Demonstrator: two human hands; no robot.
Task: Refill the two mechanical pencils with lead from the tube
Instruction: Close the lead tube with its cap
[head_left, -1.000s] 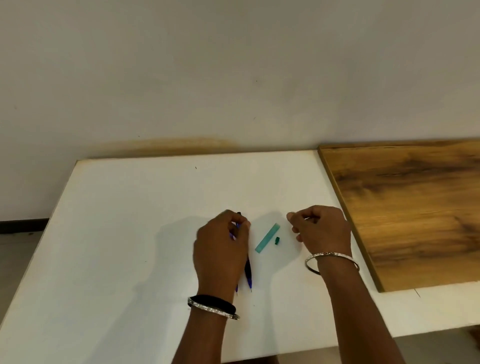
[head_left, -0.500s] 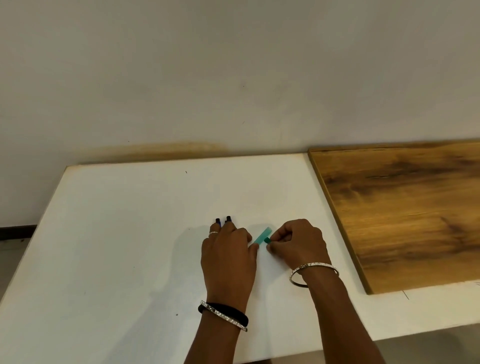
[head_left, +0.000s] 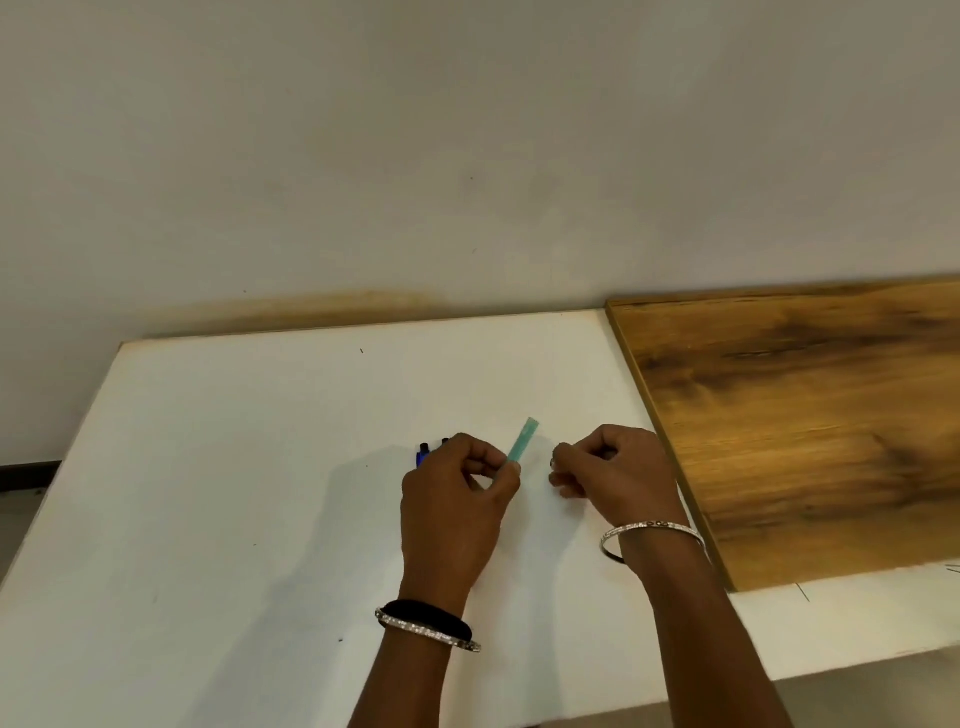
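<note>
My left hand (head_left: 452, 512) pinches the lower end of the teal lead tube (head_left: 522, 440) between thumb and forefinger. The tube slants up and to the right above the white table (head_left: 234, 467). Just beyond that hand's knuckles show the dark-capped ends of two blue mechanical pencils (head_left: 423, 452); the hand hides the rest of them. My right hand (head_left: 618, 478) is a short gap to the right of the tube, its fingers curled. It pinches a small dark piece at its fingertips, which looks like the tube's cap (head_left: 552, 462).
A brown wooden board (head_left: 805, 415) lies on the table's right side, its edge close to my right wrist. A plain wall stands behind the table. The table's left edge and the floor show at far left.
My left hand has picked the teal tube up off the table and raised it. My right hand has drawn back to the right, and the small green cap no longer lies beside the tube.
</note>
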